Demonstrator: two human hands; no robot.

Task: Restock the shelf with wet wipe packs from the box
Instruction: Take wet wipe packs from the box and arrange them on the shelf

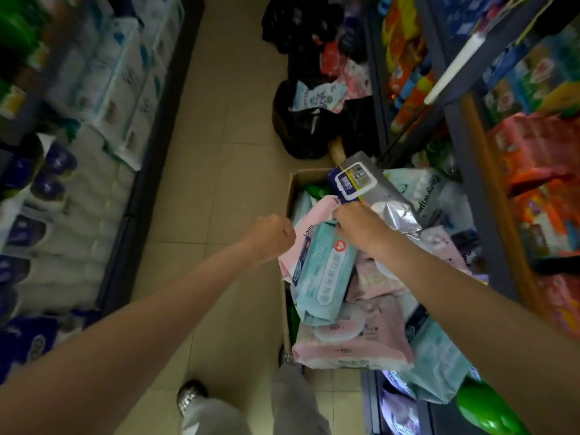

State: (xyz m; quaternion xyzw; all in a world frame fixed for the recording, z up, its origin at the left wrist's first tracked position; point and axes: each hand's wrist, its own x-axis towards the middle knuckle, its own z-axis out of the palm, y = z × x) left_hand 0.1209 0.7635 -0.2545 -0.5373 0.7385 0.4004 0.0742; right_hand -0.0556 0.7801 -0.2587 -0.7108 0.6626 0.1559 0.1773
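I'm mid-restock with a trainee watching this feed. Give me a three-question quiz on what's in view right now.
1. True or false: the cardboard box stands on the floor beside the right-hand shelf.
2. Which hand reaches the silver pack? A) left hand B) right hand C) neither
3. Fill in: the light blue pack lies on top of packs coloured ____.

Key
1. True.
2. B: the right hand grips at the silver pack's lower edge; the left hand is at the edge of a pink pack-coloured wrapper, its fingers hidden.
3. Pink.
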